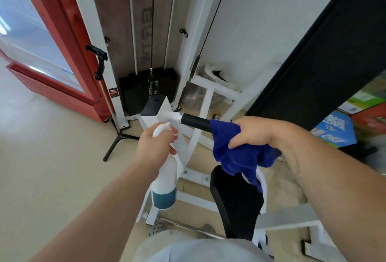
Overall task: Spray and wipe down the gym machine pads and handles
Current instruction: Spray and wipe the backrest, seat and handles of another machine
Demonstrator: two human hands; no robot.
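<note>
Beige floor [52,157]; left fingers [173,150] round bottle [165,178], right fingers [248,124] round cloth [236,157].

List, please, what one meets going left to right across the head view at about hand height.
Red door → tripod stand → left hand gripping the spray bottle → black handle → blue cloth held by the right hand → blue box.

Handle [195,122] between open floor [52,157], black beam [313,52]
</note>
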